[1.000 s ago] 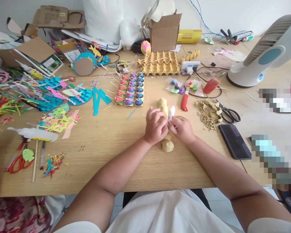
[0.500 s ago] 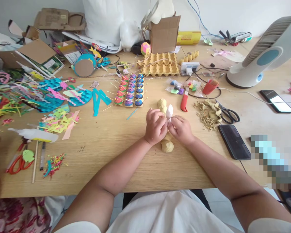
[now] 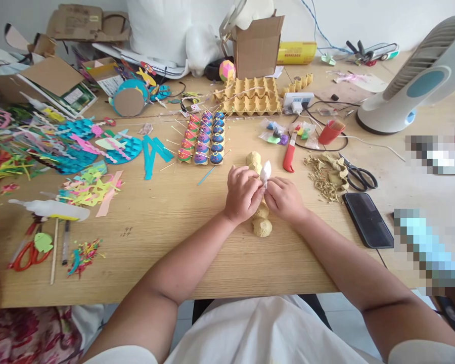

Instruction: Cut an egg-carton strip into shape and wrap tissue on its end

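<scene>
My left hand point(image 3: 241, 194) and my right hand point(image 3: 285, 199) meet at the middle of the wooden table point(image 3: 197, 253), fingers curled and pinching a small white paper strip point(image 3: 265, 173) that sticks up between them. Under and behind the hands lies a row of tan egg-carton cups point(image 3: 262, 226), with one end showing near me and the other end point(image 3: 254, 160) beyond the hands. The fingertips hide where the strip touches the cups.
Painted egg-carton cups with sticks point(image 3: 202, 139), a yellow egg tray point(image 3: 250, 96), a red knife point(image 3: 289, 156), scissors point(image 3: 358, 177), carton scraps point(image 3: 322, 174), a black phone point(image 3: 368, 220) and a fan point(image 3: 413, 81) surround the hands. Coloured paper cuttings point(image 3: 79, 151), a glue bottle point(image 3: 51, 208) and red scissors point(image 3: 28, 253) lie left.
The white strip has shifted slightly between the fingertips; both hands stay together over the cups and have barely moved.
</scene>
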The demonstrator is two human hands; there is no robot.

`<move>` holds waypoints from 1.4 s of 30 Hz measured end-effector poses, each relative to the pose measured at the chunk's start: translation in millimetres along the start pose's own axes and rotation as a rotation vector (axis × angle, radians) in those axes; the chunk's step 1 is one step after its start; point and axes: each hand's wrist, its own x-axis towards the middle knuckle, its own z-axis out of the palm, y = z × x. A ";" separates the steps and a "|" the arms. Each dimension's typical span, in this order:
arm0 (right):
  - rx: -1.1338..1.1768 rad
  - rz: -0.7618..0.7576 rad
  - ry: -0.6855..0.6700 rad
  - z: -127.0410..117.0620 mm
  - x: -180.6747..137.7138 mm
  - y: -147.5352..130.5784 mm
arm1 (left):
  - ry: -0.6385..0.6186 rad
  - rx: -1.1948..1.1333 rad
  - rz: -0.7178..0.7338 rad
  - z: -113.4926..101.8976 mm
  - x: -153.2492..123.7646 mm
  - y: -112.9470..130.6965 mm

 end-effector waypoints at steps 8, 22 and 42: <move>-0.032 -0.003 0.011 -0.6 -0.7 0.4 | 0.129 0.037 0.064 3.1 0.1 2.8; -0.072 -0.050 0.058 -3.2 1.2 1.7 | 0.104 0.056 0.101 3.2 0.4 2.3; -0.017 -0.050 0.064 -5.5 2.3 -0.4 | 0.052 0.062 0.093 2.3 -1.0 3.8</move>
